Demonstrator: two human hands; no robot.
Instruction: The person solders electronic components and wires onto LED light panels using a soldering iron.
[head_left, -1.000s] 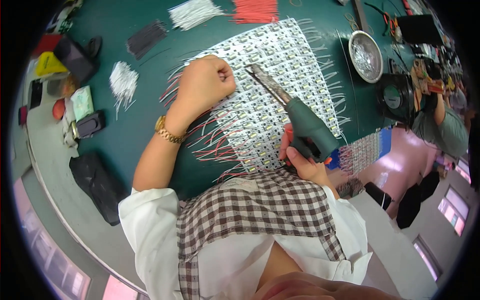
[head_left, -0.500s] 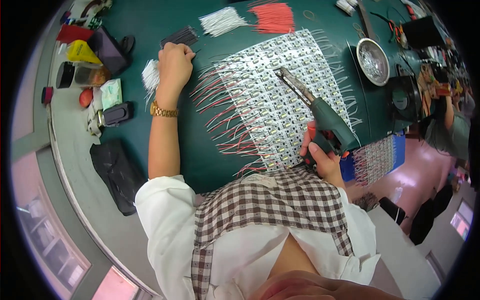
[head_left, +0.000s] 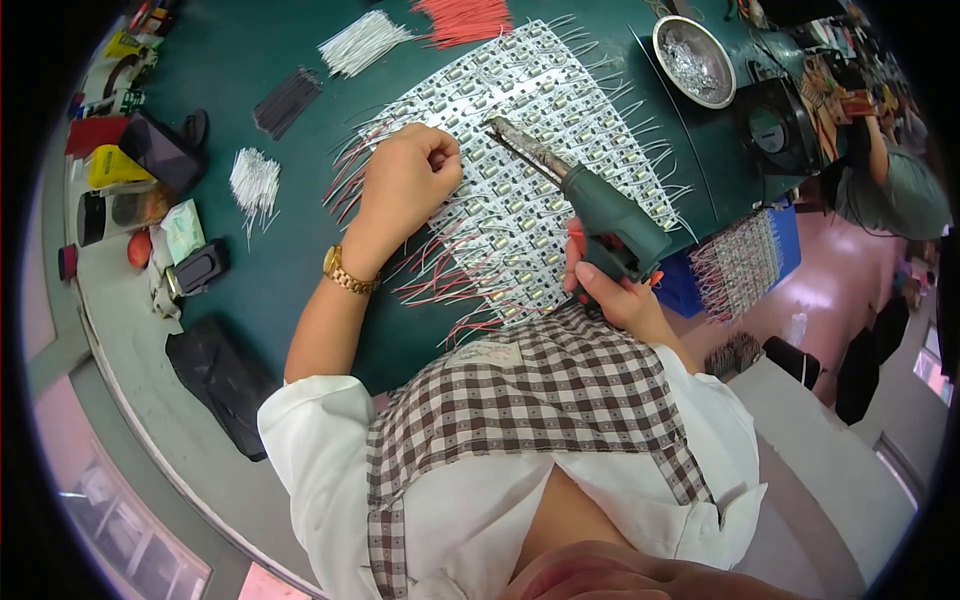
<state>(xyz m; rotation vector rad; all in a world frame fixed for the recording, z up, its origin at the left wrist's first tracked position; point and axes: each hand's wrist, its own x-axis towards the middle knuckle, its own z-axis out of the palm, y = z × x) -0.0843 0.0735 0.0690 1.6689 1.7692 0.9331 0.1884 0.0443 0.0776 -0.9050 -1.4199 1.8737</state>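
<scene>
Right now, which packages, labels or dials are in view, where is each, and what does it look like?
Yellow packet: far left bench edge, wedge-shaped, dark print.
Pale green packet: left edge, small, flat, rectangular.
Clear jar: between them, lying down, black cap.
Round dial: black box, upper right, pale face.
Print too small to tell.

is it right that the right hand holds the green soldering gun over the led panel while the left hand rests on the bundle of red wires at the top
Not quite. The head view shows the left hand resting on the LED panel, not on the red wires. The right hand does hold the green soldering gun over the panel.
</scene>
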